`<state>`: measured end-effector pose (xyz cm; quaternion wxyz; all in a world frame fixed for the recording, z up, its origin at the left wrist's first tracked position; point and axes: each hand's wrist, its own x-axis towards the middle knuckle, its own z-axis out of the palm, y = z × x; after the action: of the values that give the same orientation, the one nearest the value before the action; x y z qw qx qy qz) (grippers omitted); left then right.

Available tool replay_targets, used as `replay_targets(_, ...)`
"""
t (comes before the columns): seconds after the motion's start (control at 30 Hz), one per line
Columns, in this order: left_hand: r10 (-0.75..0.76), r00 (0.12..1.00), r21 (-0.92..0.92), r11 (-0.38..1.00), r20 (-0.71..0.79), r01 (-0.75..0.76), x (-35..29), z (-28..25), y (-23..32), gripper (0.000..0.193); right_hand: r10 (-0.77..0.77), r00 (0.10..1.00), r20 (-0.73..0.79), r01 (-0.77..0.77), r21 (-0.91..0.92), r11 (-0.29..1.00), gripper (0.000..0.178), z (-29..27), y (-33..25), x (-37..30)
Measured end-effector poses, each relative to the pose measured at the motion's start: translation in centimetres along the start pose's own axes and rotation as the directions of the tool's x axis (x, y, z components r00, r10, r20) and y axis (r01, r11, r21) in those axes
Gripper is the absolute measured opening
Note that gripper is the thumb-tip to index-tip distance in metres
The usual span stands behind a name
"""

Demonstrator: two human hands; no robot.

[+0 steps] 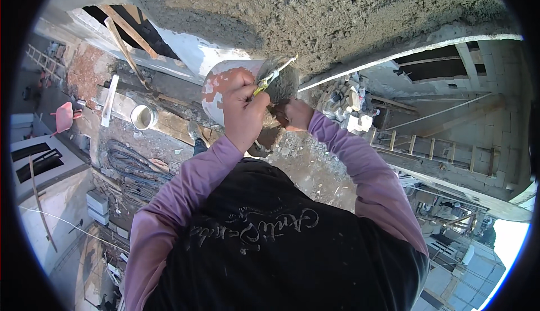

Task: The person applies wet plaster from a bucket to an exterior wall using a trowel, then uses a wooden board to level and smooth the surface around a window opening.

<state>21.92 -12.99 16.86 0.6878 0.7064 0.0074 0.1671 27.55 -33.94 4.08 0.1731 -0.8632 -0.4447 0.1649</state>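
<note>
Shadow obscures whether the right grip (295,114) holds anything.

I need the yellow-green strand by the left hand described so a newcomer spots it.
Start at the rough grey surface across the top. Just below, near the view's centre, the left hand grips a thin strand. Its yellow-green colour and paler end, angled up and right, set it apart from the grey behind.
</note>
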Motion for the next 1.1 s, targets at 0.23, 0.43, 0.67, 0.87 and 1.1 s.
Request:
replay_targets(0.23, -0.356, 0.931, -0.347, 0.886, -0.083, 0.308, -0.2, -2.6, -0.4, 0.009, 0.2, 0.95, -0.239, -0.158, 0.183, 0.97, 0.024, -1.6, -5.5, -3.0)
replay_targets(0.43, -0.442, 0.878, -0.457, 0.829, -0.182, 0.323, -2.2, -2.3, -2.5, 0.01, 0.308, 0.951, -0.043, -0.298, 0.157, 0.942, 0.029, -5.8, -4.9, -3.9)
replay_targets(0.67, -0.606, 0.728, -0.486, 0.764, -0.32, 0.423, -5.1, -7.4, -4.4, 0.03, 0.228, 0.973, 0.026, -0.227, 0.262, 0.938, 0.024, -18.9, -11.6, -5.3)
replay_targets(0.87, -0.671, 0.644, -0.399, 0.74, -0.367, 0.542, -6.7, -9.2, -5.6, 0.025, 0.224, 0.829, 0.513, -0.538, 0.622, 0.569, 0.017, -25.6, -6.8, -4.9)
replay_targets(1.1, -0.536, 0.694, -0.299, 0.844, -0.481, 0.444, -6.2, -11.0, -5.9, 0.013, 0.708, 0.54, -0.454, -0.603, 0.378, 0.703, 0.024, -34.4, -9.4, -13.0)
